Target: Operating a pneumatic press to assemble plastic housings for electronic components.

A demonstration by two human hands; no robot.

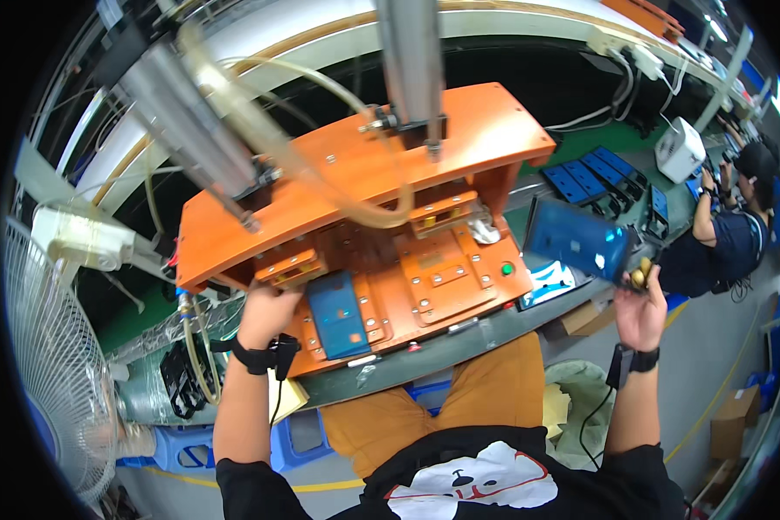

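Note:
My right hand (641, 312), with yellowish coverings on its fingertips, grips the lower right corner of a dark blue, glossy flat panel (576, 241). It holds the panel tilted, to the right of an orange press (355, 191). My left hand (269, 314) reaches into the press's left side, under a small orange block. Its fingers are mostly hidden there, so their grip does not show. Just right of that hand, a second blue panel (340, 316) lies in the left fixture. The right fixture (442, 276) has no panel on it.
Two metal cylinders (412, 61) and loose hoses rise above the press. Several blue panels in black frames (594, 178) lie at the back right. A wire-guarded fan (56, 347) stands left. Another person (728, 217) works at far right, beyond a lined bin (581, 407).

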